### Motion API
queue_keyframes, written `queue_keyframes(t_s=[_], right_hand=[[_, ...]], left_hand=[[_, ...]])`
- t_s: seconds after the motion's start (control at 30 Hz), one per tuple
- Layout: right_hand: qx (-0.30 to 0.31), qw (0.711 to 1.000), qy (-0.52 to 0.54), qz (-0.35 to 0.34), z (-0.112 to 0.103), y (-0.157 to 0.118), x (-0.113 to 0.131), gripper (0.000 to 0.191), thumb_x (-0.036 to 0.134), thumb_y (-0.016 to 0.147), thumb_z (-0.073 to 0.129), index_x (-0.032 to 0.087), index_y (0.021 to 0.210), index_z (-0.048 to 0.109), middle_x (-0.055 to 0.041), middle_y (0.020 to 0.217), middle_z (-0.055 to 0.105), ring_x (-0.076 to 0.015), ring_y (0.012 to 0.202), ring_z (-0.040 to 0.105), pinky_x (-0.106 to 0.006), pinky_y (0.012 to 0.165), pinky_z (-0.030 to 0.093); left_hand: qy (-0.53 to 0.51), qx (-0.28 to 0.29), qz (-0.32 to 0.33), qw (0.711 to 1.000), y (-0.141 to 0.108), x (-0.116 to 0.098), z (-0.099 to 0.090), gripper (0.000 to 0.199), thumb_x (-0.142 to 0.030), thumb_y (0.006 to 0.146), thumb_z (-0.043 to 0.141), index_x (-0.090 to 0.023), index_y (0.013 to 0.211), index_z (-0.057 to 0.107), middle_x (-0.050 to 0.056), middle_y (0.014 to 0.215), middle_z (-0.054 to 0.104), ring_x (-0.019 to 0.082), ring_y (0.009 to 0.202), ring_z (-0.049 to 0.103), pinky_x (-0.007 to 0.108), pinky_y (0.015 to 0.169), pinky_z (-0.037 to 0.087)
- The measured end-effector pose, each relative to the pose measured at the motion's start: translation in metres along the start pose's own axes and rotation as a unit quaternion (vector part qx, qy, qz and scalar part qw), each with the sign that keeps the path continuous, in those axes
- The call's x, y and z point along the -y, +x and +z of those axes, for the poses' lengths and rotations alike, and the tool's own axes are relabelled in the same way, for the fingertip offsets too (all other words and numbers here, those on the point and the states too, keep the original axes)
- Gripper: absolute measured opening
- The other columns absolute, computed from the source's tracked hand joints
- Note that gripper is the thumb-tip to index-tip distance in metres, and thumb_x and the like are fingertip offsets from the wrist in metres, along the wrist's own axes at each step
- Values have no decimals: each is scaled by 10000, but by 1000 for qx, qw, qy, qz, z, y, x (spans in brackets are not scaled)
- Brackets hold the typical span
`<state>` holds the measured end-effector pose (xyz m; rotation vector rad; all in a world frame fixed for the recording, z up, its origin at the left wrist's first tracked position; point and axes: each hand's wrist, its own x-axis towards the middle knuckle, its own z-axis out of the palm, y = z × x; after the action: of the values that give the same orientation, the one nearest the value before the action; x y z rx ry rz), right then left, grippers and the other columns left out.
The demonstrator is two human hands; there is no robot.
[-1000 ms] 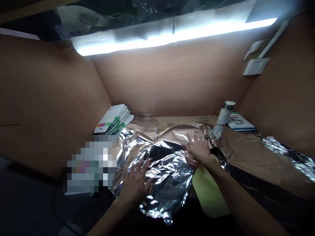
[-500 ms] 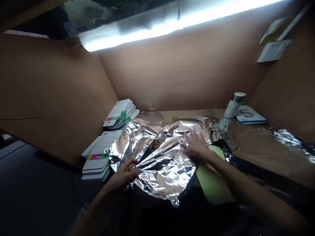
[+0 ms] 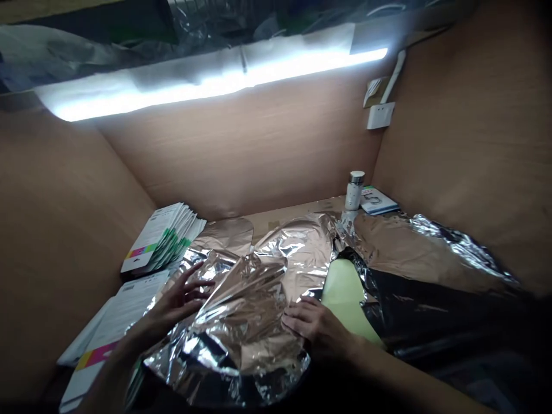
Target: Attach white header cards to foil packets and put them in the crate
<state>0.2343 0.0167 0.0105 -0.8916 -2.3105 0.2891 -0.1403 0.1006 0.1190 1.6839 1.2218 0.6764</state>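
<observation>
1. We count three brown cardboard walls (image 3: 241, 155) boxing in the work area: left, back and right.
2. One table (image 3: 293, 220) carries everything; only a strip of its tan surface shows, at the back.
3. One crumpled foil sheet (image 3: 241, 310) lies at the front middle of the table, between our hands, its silver creases reflecting copper tones. More foil (image 3: 414, 241) runs off to the right; we cannot tell whether it is a separate piece.
4. One black sheet (image 3: 422, 305) lies at the right, beneath that foil.
5. One light strip (image 3: 215, 86) glows above the back wall.
6. Two stacks of printed cards stand at the left: the upper stack (image 3: 161, 238) against the wall, the lower stack (image 3: 112, 322) partly under our left forearm.
7. One yellow-green sheet (image 3: 345, 293) lies just right of the crumpled foil, touching it.
8. Our left hand (image 3: 179, 305) rests on the foil's left edge, its grip apart with fingers spread, clamped on nothing.
9. Our right hand (image 3: 314, 325) lies on the foil's lower right edge, its grip also apart, pressing flat.
10. One bottle (image 3: 354, 191) stands upright at the back, beside one flat box (image 3: 374, 201).
11. One white wall plate (image 3: 380, 115) sits high on the back wall.
</observation>
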Motion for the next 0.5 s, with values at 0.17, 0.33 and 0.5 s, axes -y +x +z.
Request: queue_keyframes(t_s=[0.17, 0.33, 0.5], right_hand=[[-27, 952, 278, 124, -19, 12, 6, 273, 192, 898, 596, 213, 1112, 765, -60, 1007, 765, -193, 888, 689, -292, 804, 524], [-216, 747, 560, 285, -69, 49, -24, 184, 355, 915, 682, 173, 914, 713, -19, 801, 700, -154, 699, 651, -255, 673, 531], [-349, 661, 535, 393, -117, 69, -99, 163, 255, 985, 519, 194, 848, 583, 11, 596, 600, -167, 554, 632, -311, 647, 582]], left_hand=[[184, 79, 131, 971, 89, -2, 17, 692, -554, 829, 717, -270, 1444, 576, 122, 1659, 348, 361, 1534, 265, 542, 1209, 307], [-2, 235, 77, 969, 183, -17, 32, 547, -484, 658, 875, -180, 1095, 748, 146, 1202, 719, 352, 1122, 640, 458, 974, 507], [-79, 262, 102, 957, 253, -28, 68, 497, -517, 665, 880, -123, 897, 686, 103, 911, 708, 244, 905, 652, 369, 880, 503]])
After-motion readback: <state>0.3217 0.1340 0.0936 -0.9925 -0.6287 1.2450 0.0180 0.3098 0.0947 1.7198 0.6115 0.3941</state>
